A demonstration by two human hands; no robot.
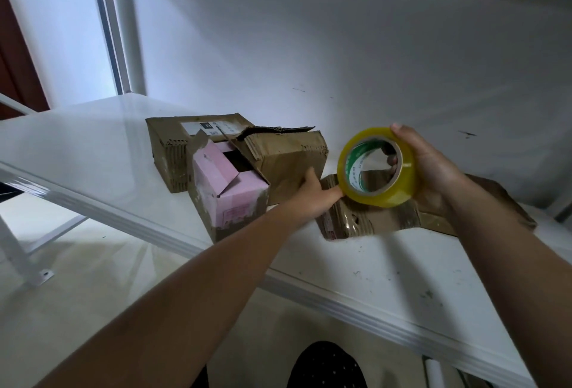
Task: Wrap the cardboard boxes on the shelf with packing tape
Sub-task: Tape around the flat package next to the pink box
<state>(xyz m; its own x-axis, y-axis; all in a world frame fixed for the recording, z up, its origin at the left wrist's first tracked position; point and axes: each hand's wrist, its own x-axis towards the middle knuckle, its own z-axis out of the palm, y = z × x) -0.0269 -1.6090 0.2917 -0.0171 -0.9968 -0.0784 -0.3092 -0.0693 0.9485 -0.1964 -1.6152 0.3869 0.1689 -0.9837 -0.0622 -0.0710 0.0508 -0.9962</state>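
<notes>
The 1 camera sits on my head, looking forward and down over my forearms at close range onto the white shelf [93, 146]. Its wide lens bends the shelf edge and takes in the wall [340, 47] behind and the floor [77, 279] below.

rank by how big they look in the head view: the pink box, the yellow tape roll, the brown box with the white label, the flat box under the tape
1. Brown cardboard box with white label
2. Small pink open-topped box
3. Yellow packing tape roll, held nearer the camera, so its rank is unsure

Flattened brown cardboard box: partly hidden, cannot rank.
</notes>
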